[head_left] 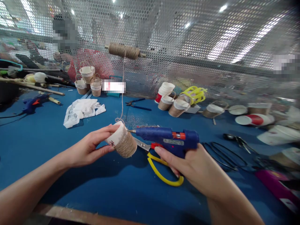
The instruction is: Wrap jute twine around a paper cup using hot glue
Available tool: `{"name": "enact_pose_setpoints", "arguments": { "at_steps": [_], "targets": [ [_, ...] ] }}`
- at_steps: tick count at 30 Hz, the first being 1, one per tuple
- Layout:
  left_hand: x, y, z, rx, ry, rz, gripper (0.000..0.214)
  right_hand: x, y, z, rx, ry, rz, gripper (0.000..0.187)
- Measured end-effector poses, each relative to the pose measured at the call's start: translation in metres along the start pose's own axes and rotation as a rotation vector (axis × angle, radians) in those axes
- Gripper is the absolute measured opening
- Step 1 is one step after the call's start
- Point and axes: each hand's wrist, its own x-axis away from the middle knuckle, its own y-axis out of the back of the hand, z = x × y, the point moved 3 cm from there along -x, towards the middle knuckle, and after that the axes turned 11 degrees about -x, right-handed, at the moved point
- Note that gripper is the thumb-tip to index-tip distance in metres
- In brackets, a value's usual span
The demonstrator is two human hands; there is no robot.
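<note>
My left hand point(90, 149) grips a paper cup point(122, 142) held on its side, its lower half wound with brown twine. A strand of twine point(122, 90) runs up from the cup to a spool point(124, 51) hung on the mesh screen. My right hand point(187, 167) is closed on a blue hot glue gun point(167, 137), a finger at its red trigger. The gun's nozzle touches the cup's wound part. Yellow-handled scissors point(161, 170) lie on the blue table point(58, 140) just under the gun.
Twine-wrapped cups point(87, 79) stand at the back left, more cups point(173, 104) and a yellow object point(194, 93) at the back right. A white rag point(81, 111), pliers point(137, 104), another glue gun point(35, 103) and black scissors point(237, 140) lie around. A person sits behind the mesh.
</note>
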Motion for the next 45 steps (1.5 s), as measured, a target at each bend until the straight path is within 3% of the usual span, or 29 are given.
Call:
{"name": "enact_pose_setpoints", "arguments": {
  "at_steps": [18, 23, 29, 36, 45],
  "targets": [
    [0.0, 0.001, 0.0, 0.039, 0.062, 0.005, 0.021, 0.002, -0.001, -0.002, -0.04, -0.041, -0.006, 0.043],
    [0.0, 0.0, 0.0, 0.066, 0.107, 0.007, 0.02, 0.004, -0.002, 0.001, -0.057, 0.002, 0.011, 0.039],
    [-0.001, 0.0, 0.0, 0.098, 0.142, 0.004, 0.021, 0.005, -0.005, 0.0, -0.046, 0.009, -0.018, 0.021],
    [-0.001, 0.0, 0.001, 0.085, 0.134, -0.003, 0.018, 0.007, -0.009, 0.002, 0.021, 0.033, -0.075, 0.021],
    [-0.002, -0.001, 0.002, 0.07, 0.13, -0.017, 0.018, 0.006, -0.016, 0.002, 0.021, 0.065, -0.019, 0.02]
  ]
}}
